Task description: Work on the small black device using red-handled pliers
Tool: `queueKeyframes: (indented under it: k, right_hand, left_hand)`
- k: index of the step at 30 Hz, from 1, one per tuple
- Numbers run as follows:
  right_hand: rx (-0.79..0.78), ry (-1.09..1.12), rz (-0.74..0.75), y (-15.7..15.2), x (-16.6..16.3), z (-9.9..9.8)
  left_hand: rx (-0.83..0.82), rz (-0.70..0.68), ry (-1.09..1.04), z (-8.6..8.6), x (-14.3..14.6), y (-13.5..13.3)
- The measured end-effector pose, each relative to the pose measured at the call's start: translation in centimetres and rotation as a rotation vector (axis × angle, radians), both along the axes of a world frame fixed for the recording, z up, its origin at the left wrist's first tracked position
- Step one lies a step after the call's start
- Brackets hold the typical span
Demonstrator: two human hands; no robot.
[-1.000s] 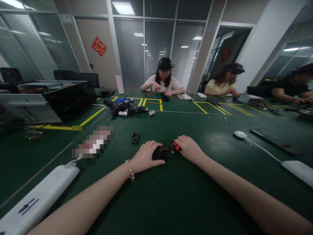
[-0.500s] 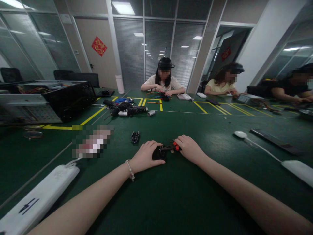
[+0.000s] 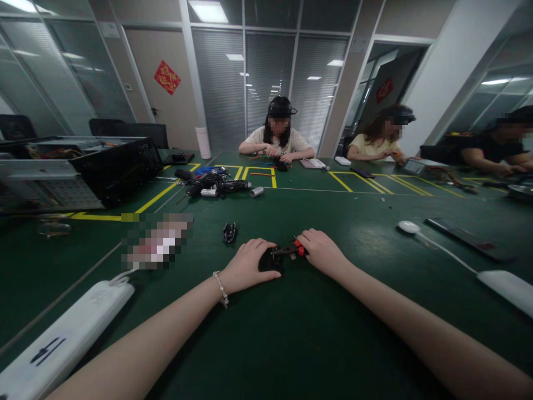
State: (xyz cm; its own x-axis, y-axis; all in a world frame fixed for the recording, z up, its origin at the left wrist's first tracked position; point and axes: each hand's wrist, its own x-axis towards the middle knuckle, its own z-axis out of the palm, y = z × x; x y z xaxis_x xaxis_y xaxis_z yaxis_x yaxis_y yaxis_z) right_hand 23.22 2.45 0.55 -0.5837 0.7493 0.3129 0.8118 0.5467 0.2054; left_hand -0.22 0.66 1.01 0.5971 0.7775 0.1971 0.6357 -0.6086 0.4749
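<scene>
On the green table in front of me, my left hand [image 3: 249,265] is closed around a small black part [image 3: 270,262], thumb on the near side and fingers on the far side. What exactly the part is cannot be made out. My right hand [image 3: 321,251] grips red-handled pliers [image 3: 300,248], whose dark, narrow jaws point left and reach the part's upper right edge. Whether the jaws pinch anything is too small to see. Beyond my left hand lies a separate black piece [image 3: 229,233] with an open, ribbed shape.
A power strip [image 3: 70,333] lies at the left, near a blurred-out object [image 3: 160,244]. Tools and cables [image 3: 214,183] are heaped further back, beside a computer case [image 3: 83,172]. A white plug [image 3: 409,227] with its cord lies right. Several people sit across the table.
Both hands, the black part and the pliers hold almost the same position. Only a slight shift of the whole view shows.
</scene>
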Motion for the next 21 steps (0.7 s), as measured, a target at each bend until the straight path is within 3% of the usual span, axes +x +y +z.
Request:
queueKeyframes:
  k: [21]
  right_hand:
    - [0.002,0.000,-0.005,0.08,0.08,-0.10]
  left_hand:
    - [0.014,-0.002,0.002,0.01,0.01,-0.02]
